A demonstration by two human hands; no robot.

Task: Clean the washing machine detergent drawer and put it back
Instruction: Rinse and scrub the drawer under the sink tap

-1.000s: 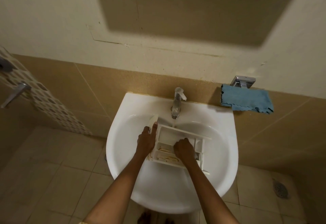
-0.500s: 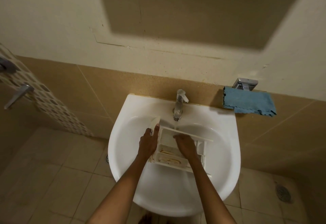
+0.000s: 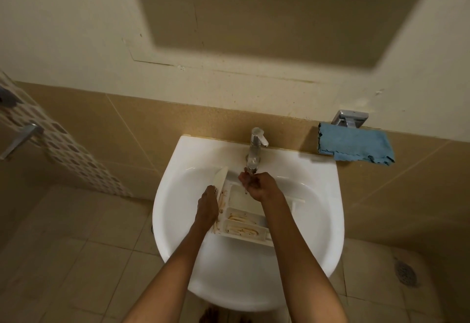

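Leftmost, a patterned mosaic tile strip (image 3: 63, 149) is seen on the wall. Inside the white ceramic basin (image 3: 315, 223), the white plastic detergent drawer (image 3: 241, 223), streaked with brown residue, is steadied by the left hand (image 3: 207, 209), its fingers wrapped over the drawer's left edge. Under the chrome tap (image 3: 255, 149), the right hand (image 3: 259, 185) is held above the drawer's far end, fingers curled together; whether anything is pinched cannot be told. Furthest right, a blue cloth (image 3: 356, 146) is draped below a metal holder (image 3: 349, 118).
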